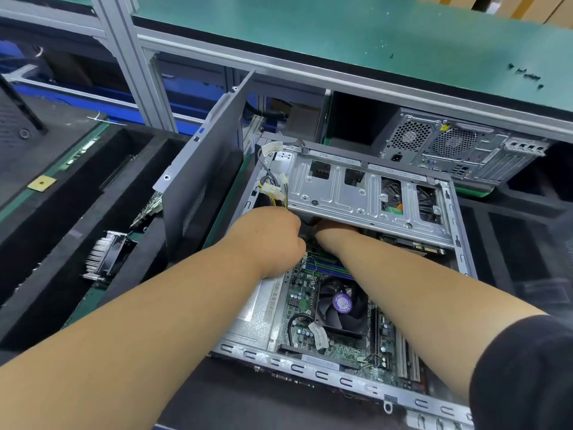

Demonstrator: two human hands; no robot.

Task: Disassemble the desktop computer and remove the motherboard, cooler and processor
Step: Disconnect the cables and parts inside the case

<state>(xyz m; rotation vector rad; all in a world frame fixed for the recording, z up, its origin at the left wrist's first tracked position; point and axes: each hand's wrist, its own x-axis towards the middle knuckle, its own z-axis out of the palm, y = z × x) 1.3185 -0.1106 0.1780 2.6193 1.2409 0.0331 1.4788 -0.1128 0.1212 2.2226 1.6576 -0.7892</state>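
Note:
The open desktop case (341,381) lies on its side in front of me. Inside it the green motherboard (297,293) shows, with the black cooler fan (341,305) and its purple label mounted on it. My left hand (273,240) is curled at the near edge of the silver drive cage (341,187), around the yellow and black power cable bundle (277,193), whose wires run down into it. My right hand (333,229) reaches under the cage; its fingers are hidden. The processor is not visible.
The grey side panel (204,181) leans upright left of the case. Black foam trays on the left hold a loose heatsink (105,256), circuit boards and a small gold chip (42,183). Another computer (459,150) sits at back right under the green shelf (341,29).

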